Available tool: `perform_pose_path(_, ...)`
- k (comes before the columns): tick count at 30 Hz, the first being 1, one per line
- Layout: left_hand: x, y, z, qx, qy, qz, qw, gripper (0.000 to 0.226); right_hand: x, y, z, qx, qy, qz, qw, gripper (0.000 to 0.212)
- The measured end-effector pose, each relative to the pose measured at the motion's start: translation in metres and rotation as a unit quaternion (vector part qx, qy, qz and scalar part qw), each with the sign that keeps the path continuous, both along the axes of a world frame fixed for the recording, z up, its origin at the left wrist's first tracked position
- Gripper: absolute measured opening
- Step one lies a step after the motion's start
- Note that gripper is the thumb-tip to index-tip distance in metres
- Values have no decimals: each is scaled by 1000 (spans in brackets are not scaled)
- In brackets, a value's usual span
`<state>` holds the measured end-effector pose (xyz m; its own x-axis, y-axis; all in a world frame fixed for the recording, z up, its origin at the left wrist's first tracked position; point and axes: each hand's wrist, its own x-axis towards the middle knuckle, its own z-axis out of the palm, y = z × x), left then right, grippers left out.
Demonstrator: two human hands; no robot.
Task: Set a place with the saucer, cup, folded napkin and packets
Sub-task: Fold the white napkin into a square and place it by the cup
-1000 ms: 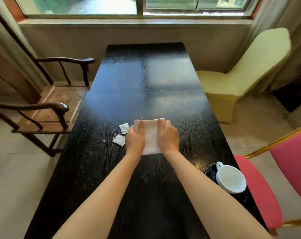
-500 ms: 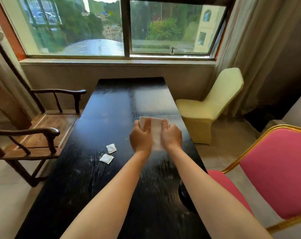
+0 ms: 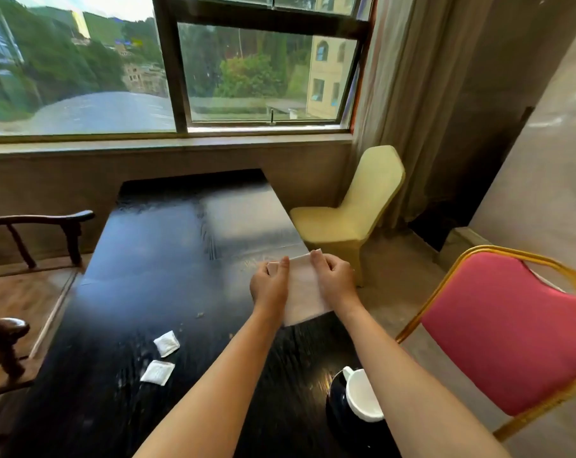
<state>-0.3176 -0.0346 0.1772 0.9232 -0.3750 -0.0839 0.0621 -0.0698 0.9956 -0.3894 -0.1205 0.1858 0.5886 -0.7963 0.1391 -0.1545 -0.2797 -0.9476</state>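
Observation:
A folded white napkin (image 3: 302, 289) is held just above the black table (image 3: 167, 259), near its right edge. My left hand (image 3: 269, 285) grips its left side and my right hand (image 3: 333, 280) grips its right side. Two small white packets (image 3: 166, 343) (image 3: 157, 372) lie on the table to the lower left of my hands. A white cup (image 3: 362, 395) rests on a dark saucer (image 3: 338, 408) at the table's near right edge, partly hidden behind my right forearm.
A pink chair with a gold frame (image 3: 511, 328) stands close on the right. A pale yellow covered chair (image 3: 352, 213) sits beyond the table's right side. Dark wooden armchairs (image 3: 32, 239) line the left. A window wall closes the far end.
Both hands have lifted the napkin off the table and carried it to the right, away from the packets. The view has tilted up and swung right.

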Motion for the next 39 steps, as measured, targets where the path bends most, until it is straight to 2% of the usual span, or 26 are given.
perform_pose_path(4, 4, -21, -4, 11, -9, 1, 1000, 29, 6, -13, -7, -29, -11, -62, 998, 31)
perform_pose_path(9, 14, -39, -14, 21, -31, 3, 999, 27, 18, -29, -21, -50, -12, -72, 996, 31)
perform_pose_path(14, 24, -58, -31, 75, -75, 3, 994, 27, 30, -51, -45, -75, 5, -69, 995, 31)
perform_pose_path(17, 30, -72, -51, 92, -31, -12, 995, 32, 36, -66, -66, -69, 20, -60, 996, 32)
perform_pose_path(20, 32, -86, -79, 51, 73, -30, 996, 35, 37, -87, -90, -44, 66, -58, 995, 33)
perform_pose_path(24, 24, -95, -122, 72, 165, -106, 978, 39, 32, -121, -124, -17, 129, -68, 989, 42)
perform_pose_path(28, 14, -109, -156, 110, 156, -61, 980, 35, 27, -144, -162, 37, 232, -1, 972, 40)
perform_pose_path(32, 11, -127, -182, 151, 178, -29, 972, 34, 19, -160, -193, 101, 281, 55, 953, 24)
perform_pose_path(36, 10, -138, -206, 194, 201, -48, 959, 39, 13, -170, -217, 95, 318, 89, 939, 33)
perform_pose_path(39, 7, -141, -221, 215, 182, -66, 957, 47, 13, -174, -232, 98, 345, 107, 927, 38)
